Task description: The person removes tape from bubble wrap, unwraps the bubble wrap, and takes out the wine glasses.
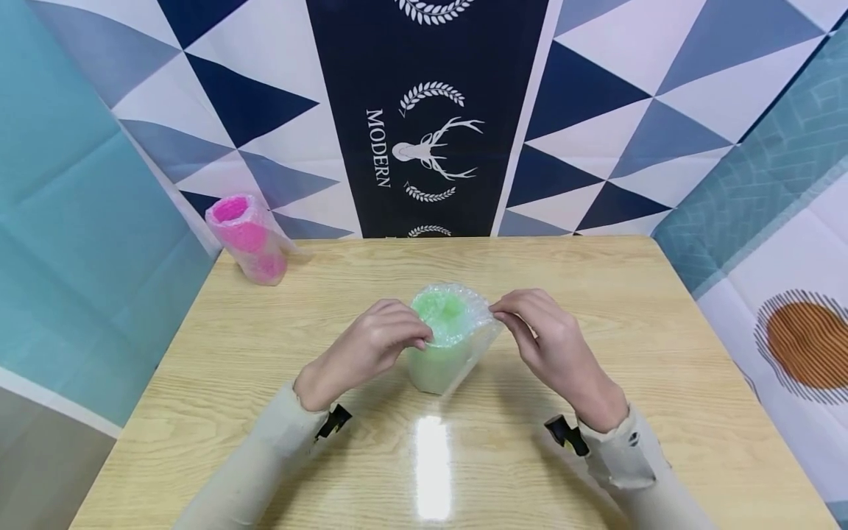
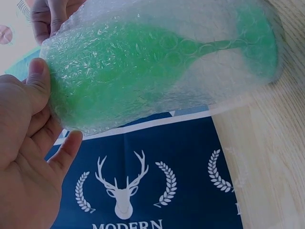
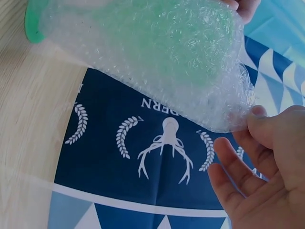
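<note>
A green stemmed glass (image 2: 119, 71) stands upright on the table in front of me, wound in clear bubble wrap (image 3: 209, 109). Through the plastic its wide bowl, thin stem and round foot show in the left wrist view. My left hand (image 1: 380, 338) pinches the wrapped glass at its top rim on the left side. On the other side, my right hand (image 1: 553, 342) holds the loose upper corner of the bubble wrap between thumb and forefinger, pulled out from the glass. The other right fingers are spread loosely below that corner.
A pink glass (image 1: 248, 235) in bubble wrap stands at the table's back left corner. Behind the wooden table (image 1: 331, 280) hangs a patterned cloth (image 1: 430, 184) with a deer print. Teal cloth (image 1: 99, 221) borders the left side.
</note>
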Demonstrator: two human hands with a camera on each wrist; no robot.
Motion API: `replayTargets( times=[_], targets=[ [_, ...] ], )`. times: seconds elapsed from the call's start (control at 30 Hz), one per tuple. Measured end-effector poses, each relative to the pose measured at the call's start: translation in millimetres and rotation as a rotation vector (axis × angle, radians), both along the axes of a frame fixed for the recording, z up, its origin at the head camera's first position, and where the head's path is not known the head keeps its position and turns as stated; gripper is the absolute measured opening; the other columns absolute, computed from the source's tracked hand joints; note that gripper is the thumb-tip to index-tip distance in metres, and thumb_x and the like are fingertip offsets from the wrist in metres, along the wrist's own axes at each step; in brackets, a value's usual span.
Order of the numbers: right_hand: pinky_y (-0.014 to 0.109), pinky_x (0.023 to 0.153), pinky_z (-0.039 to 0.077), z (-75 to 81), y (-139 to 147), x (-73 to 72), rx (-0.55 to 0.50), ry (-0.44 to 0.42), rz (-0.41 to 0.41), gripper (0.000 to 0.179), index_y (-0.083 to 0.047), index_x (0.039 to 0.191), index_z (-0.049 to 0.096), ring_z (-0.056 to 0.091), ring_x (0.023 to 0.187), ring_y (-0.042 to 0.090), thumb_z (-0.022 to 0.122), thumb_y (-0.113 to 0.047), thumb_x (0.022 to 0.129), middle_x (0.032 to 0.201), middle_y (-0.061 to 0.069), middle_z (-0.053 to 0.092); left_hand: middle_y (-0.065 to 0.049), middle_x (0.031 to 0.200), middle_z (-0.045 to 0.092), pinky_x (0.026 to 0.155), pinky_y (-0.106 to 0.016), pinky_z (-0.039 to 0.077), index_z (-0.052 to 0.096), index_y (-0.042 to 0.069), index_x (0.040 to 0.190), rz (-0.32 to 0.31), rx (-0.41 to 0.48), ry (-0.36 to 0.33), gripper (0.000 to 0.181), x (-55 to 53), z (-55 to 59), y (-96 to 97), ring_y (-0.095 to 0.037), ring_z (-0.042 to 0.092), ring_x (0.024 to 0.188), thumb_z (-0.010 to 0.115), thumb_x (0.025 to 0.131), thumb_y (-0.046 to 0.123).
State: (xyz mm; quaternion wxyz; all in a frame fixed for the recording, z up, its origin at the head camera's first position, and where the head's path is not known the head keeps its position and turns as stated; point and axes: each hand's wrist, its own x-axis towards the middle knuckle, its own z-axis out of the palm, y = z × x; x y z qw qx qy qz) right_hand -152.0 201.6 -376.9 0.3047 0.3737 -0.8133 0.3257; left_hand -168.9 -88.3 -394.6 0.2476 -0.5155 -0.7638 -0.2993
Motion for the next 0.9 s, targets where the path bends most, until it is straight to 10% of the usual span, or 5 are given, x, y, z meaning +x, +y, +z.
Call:
replayTargets(
  times=[0.9],
  targets=[
    [0.01, 0.095, 0.051, 7.5, 13.5, 4.1, 0.002, -0.055, -0.004, 0.02, -0.004, 0.104, 0.075, 0.074, 0.093, 0.021, 0.075, 0.005, 0.086, 0.101, 0.006, 0.077, 0.004, 0.09, 0.072, 0.107, -0.033, 0.05, 0.074, 0.011, 0.095, -0.005, -0.033, -0.115, 0.01, 6.7, 1.0, -7.9, -0.013, 0.067, 0.094, 0.076, 0.093, 0.021]
  ],
)
